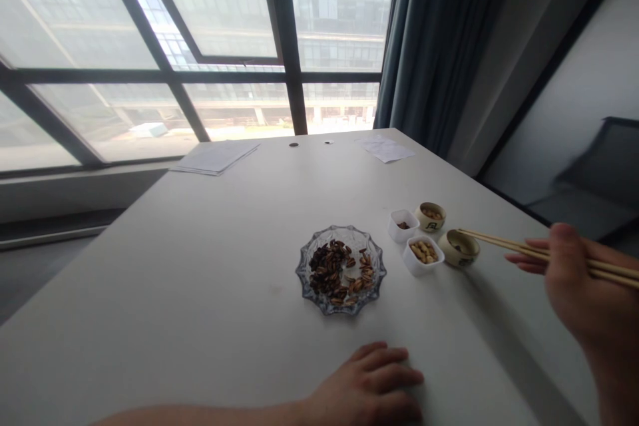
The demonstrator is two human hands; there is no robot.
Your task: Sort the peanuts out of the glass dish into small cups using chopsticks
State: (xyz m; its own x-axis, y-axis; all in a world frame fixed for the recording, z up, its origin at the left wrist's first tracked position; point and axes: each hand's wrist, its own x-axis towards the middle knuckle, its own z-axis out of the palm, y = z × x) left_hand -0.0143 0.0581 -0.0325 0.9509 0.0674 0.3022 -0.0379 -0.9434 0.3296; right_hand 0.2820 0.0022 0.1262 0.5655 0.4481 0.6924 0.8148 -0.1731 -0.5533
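Note:
My right hand grips a pair of wooden chopsticks, their tips at the rim of a small beige cup. Whether anything is between the tips is too small to tell. My left hand lies on the table with its fingers stretched out, nearest to a scalloped glass dish. Dark and brown shelled-looking nuts or seeds fill part of that dish. Beside the cup stand a white plastic container with peanuts, another white container with a few dark pieces, and a second beige cup with brown bits in it.
The white table reaches to the windows. Stacked papers lie at its far left and more paper at the far right. A dark curtain hangs behind the right corner, and a dark chair stands at the right.

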